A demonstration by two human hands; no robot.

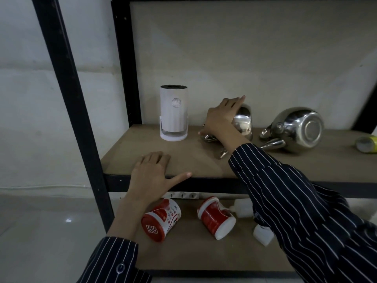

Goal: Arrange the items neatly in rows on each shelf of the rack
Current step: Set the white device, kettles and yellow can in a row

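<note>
While I watch through the head camera, the nearest things lie on the lower shelf (204, 260): two red-and-white tubs on their sides, one (161, 220) at about seven o'clock, the other (216, 218) just right of it at six, with small white containers (262, 234) beside them, partly hidden by the striped sleeve (306, 211). A white power strip (183, 195) sits at the back of that shelf.

Further up, my left hand (152, 176) lies flat and open on the front edge of the middle shelf (132, 160), fingers spread, holding nothing. Beyond it, near the centre, my right hand (221, 117) is wrapped over a shiny steel pot (243, 121), gripping it from the top; its spout or handle shows under the wrist. At ten o'clock from that hand a white cylindrical device (173, 113) stands upright toward the back. At three o'clock a steel kettle (295, 129) lies tipped over, base facing me, apart from the held pot. At the far right edge lies a yellow item (367, 144), cut off by the frame.
</note>
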